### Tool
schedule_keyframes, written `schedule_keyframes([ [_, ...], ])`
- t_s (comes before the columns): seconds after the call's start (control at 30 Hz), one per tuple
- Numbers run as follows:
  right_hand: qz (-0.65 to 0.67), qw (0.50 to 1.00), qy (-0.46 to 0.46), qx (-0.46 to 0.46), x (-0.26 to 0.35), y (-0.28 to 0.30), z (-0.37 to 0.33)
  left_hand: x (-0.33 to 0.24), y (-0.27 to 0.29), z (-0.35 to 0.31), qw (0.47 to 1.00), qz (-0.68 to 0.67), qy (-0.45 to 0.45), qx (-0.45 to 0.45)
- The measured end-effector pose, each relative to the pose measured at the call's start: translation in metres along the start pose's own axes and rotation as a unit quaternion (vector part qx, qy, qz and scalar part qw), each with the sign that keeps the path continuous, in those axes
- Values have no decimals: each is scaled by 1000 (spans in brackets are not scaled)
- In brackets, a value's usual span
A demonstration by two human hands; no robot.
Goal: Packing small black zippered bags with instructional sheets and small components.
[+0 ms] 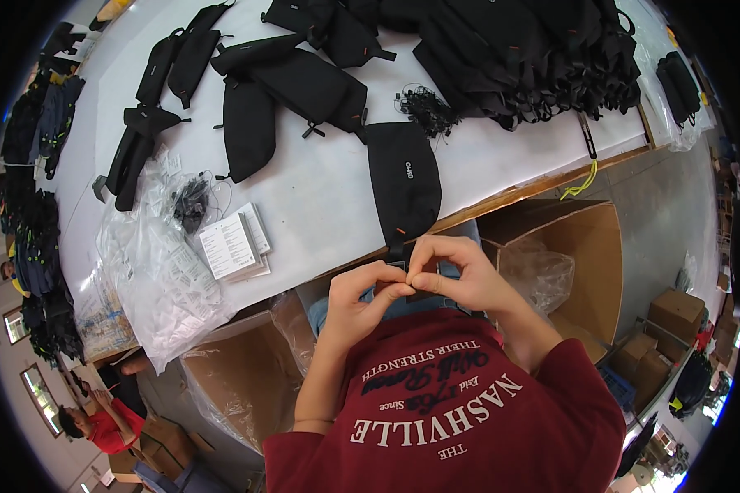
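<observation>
My left hand (363,297) and my right hand (460,273) meet at the fingertips, just off the table's near edge. Each pinches thumb to forefinger; whatever sits between them is too small to make out. Right beyond the hands lies a black fabric pouch (404,177), its narrow end and short strap (396,245) hanging over the edge toward my fingers. Something dark, partly covered by my hands, shows below them. To the left on the table is a stack of white printed cards (228,246), beside a tangle of thin black strings (191,201).
Several more black pouches (308,86) lie across the white table (304,214), with a large heap (534,66) at far right. Another string bundle (427,111) and clear plastic bags (160,271) rest there. Open cardboard boxes (588,263) stand below the edge. A person in red (111,427) is at lower left.
</observation>
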State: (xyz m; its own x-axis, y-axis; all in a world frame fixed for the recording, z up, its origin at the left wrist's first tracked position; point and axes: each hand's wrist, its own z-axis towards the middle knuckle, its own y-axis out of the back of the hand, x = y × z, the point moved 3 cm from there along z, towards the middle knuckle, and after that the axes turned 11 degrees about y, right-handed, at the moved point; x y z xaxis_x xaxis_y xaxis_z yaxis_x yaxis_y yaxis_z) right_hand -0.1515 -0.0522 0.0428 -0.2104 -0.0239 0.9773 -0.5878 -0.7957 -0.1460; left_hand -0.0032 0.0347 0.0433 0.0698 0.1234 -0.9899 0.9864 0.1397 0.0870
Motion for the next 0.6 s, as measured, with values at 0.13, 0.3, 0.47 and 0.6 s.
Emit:
schedule_keyframes([
  [0.13,-318,946,51,-13,-2,24,26,-5,-16,3,990,129,-32,47],
  [0.3,-552,830,-37,-71,-41,18,23,-13,-55,-4,956,200,-122,174],
  [0.47,-435,890,-12,-138,-38,36,10,-8,-36,11,979,146,-110,86],
  [0.6,-393,907,1,-152,-29,46,5,2,-16,46,956,260,-133,-11],
])
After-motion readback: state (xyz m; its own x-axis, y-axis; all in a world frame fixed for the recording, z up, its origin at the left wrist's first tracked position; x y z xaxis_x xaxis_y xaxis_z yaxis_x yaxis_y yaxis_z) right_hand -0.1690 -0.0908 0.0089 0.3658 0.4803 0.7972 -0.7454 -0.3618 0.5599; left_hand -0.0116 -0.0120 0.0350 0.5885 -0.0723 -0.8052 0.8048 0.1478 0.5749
